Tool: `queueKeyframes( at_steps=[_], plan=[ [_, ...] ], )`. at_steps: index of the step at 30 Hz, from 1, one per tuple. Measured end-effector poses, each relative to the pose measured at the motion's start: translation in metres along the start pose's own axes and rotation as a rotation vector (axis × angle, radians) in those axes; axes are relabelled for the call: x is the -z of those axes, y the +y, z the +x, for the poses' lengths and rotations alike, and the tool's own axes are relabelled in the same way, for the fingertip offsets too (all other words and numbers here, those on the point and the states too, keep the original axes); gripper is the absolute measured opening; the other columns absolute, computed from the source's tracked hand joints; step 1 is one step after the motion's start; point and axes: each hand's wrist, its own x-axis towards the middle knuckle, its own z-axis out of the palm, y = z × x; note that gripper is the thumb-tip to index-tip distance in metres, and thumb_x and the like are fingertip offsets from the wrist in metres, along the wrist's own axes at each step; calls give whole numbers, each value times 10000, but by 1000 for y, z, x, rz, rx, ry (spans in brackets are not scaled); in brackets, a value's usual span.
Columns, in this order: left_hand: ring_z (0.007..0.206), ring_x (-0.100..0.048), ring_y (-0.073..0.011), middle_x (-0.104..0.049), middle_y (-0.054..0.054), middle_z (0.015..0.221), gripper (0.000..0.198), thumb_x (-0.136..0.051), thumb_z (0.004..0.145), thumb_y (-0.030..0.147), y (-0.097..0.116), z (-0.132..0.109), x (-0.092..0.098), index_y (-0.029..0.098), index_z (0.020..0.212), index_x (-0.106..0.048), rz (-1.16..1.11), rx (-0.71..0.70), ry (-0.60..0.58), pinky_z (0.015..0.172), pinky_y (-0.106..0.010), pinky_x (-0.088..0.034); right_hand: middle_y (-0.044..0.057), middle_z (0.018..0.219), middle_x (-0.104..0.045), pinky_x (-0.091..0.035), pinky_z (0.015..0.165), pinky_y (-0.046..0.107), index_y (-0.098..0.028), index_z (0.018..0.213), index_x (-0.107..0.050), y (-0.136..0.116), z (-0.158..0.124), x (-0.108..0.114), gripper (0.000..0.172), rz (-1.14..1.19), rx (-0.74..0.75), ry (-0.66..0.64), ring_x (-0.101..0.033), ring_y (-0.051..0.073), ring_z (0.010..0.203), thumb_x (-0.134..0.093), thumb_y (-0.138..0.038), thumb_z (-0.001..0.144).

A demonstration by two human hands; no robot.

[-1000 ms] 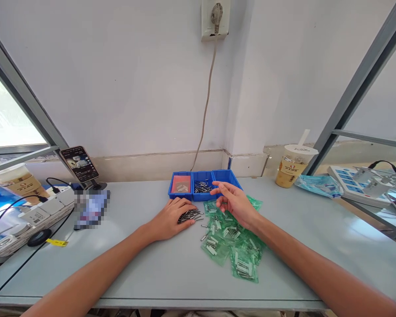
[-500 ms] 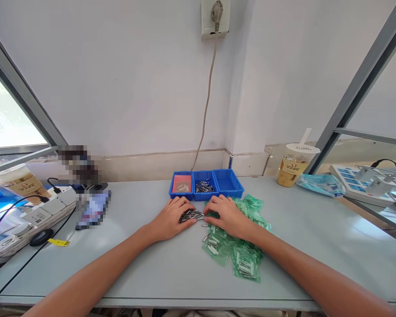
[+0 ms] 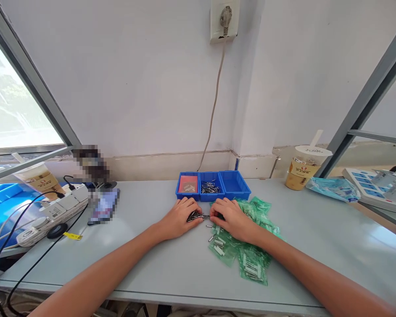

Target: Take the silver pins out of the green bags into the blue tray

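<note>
A small heap of thin metal pins [image 3: 197,216] lies on the grey table [image 3: 145,259], just in front of a blue three-part tray [image 3: 238,195]. My left hand [image 3: 180,219] lies palm down with its fingers curled over the heap. My right hand [image 3: 232,219] rests on a pile of green plastic bags [image 3: 251,257]. Its fingers are bent and pinch at a pin where the two hands meet. The tray's left part holds something red, the middle part holds more pins, and the right part looks bare.
A lidded drink cup with a straw [image 3: 304,167] stands at the back right beside a blue packet [image 3: 333,188]. A power strip with cables [image 3: 57,208], a phone on a stand and another cup [image 3: 39,180] crowd the left. A cord hangs from the wall socket [image 3: 224,20].
My right hand came down from above the tray onto the green bags and closed in on the pins beside my left hand. The view shifted slightly.
</note>
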Motion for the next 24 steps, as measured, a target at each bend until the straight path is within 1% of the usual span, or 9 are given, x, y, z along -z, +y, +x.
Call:
queueKeyframes(
  at_steps=[3,6,10,15,20,22,24],
  plan=[
    [1010,-527,-226,-632,-41,1111,207,-572,1051,423,-1,-1,0,228,1094,-628,5,-2,-1,906,-366,-410,18,967,-642,-351,827,373,-235,932,-581,-3,0,2,121,32,-14,42,-542,226,924,-519,-243,1036],
    [1004,-517,-226,-625,-43,1110,200,-559,1058,411,-1,-1,1,230,1105,-628,16,-4,-10,894,-364,-411,1,911,-651,-373,820,360,-238,913,-558,-4,1,6,136,138,-59,79,-560,210,880,-486,-235,1029],
    [996,-515,-226,-625,-42,1107,203,-547,1064,412,-2,-1,1,232,1102,-632,24,-5,-11,894,-369,-409,-19,845,-667,-410,725,311,-240,854,-549,1,1,7,92,381,-161,126,-595,186,787,-543,-214,942],
    [994,-519,-219,-632,-33,1105,191,-551,1064,407,-3,-1,0,234,1091,-627,23,-3,1,894,-370,-408,-12,879,-708,-446,760,307,-237,749,-491,7,1,6,146,554,-192,214,-645,191,845,-577,-183,854],
    [995,-522,-221,-637,-38,1103,192,-548,1066,405,-3,-2,0,228,1075,-622,23,2,6,896,-373,-409,-4,861,-707,-458,757,315,-239,730,-481,9,0,7,195,573,-211,249,-639,195,828,-615,-248,872],
    [997,-523,-220,-638,-36,1104,184,-551,1065,398,-2,-2,0,228,1077,-622,23,2,8,898,-373,-410,-5,849,-697,-460,742,316,-241,776,-531,9,0,7,151,540,-214,253,-624,194,805,-618,-277,894],
    [999,-525,-220,-639,-36,1105,180,-554,1064,394,-2,-2,0,228,1078,-623,24,1,10,898,-372,-411,1,867,-688,-466,736,319,-244,879,-603,11,0,8,65,490,-206,258,-617,196,803,-604,-294,921]
  ],
)
